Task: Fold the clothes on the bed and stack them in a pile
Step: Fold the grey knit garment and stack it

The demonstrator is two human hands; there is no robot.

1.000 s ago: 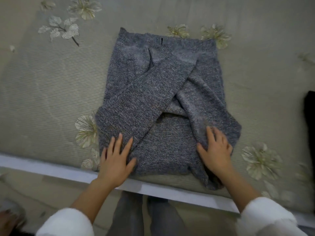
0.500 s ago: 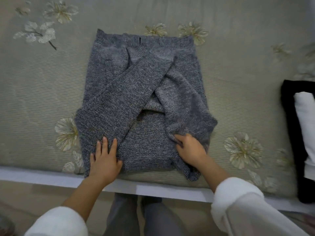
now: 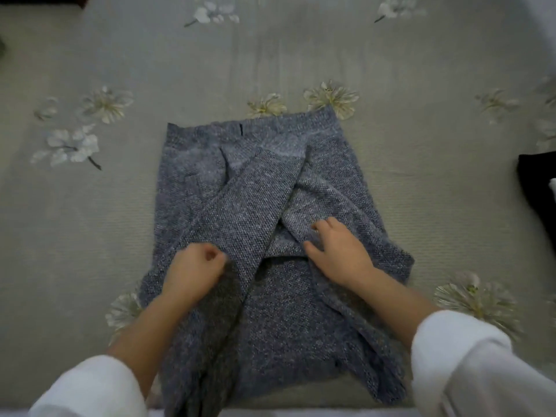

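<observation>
This is a bedroom in a home. A bed (image 3: 301, 61) fills almost the whole view, spread with a pale grey-green ribbed sheet (image 3: 436, 191) printed with white and cream flowers (image 3: 72, 144), which are scattered from 9 o'clock over 12 o'clock to 4 o'clock. A grey knitted sweater (image 3: 210, 182) lies on the sheet at the centre, its sleeves crossed over its front, and a black garment (image 3: 538, 191) sits at the 3 o'clock edge

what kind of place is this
Probably a bedroom: a grey knit sweater is spread on a bed's flower-printed cover, with a black garment at the right edge.
</observation>
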